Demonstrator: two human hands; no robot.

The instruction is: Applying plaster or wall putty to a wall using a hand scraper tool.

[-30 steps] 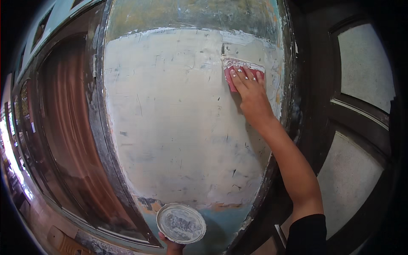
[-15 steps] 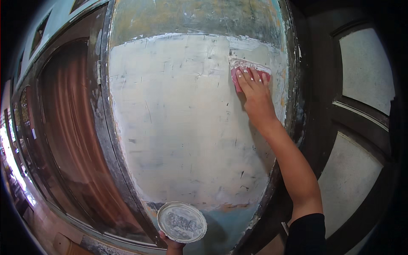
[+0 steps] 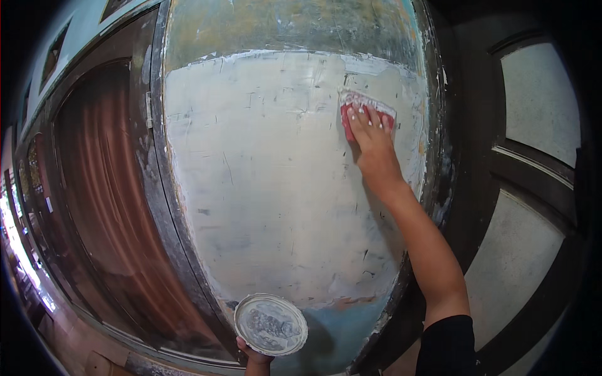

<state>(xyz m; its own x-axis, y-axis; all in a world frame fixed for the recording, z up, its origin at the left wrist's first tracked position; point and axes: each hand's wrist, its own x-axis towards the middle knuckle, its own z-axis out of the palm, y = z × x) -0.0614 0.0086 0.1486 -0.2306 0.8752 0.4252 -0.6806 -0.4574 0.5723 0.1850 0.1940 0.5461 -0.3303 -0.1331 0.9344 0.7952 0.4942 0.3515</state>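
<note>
My right hand (image 3: pixel 375 150) presses a red putty spreader (image 3: pixel 348 123) flat against the upper right of the wall, fingers spread over its face. Whitish putty (image 3: pixel 370 102) lies along the spreader's top edge, and white specks dot my fingertips. Around it the wall panel (image 3: pixel 269 163) carries a pale, streaky coat with small dark scratches. Low in the middle, my left hand (image 3: pixel 254 355) grips a round lid (image 3: pixel 271 324) by its lower left rim. Grey-white putty is smeared across the lid's inside. Most of the left fingers are hidden beneath the lid.
Left of the panel is a dark-framed window (image 3: pixel 94 188) with a brown curtain behind its glass. A dark wooden door (image 3: pixel 483 150) with pale panes stands at the right. Bare greenish wall (image 3: pixel 269 25) shows above the coat, and blue wall (image 3: pixel 338 332) below it.
My right hand and the spreader have shifted slightly left and a little down on the wall. The left hand still holds the lid in nearly the same place.
</note>
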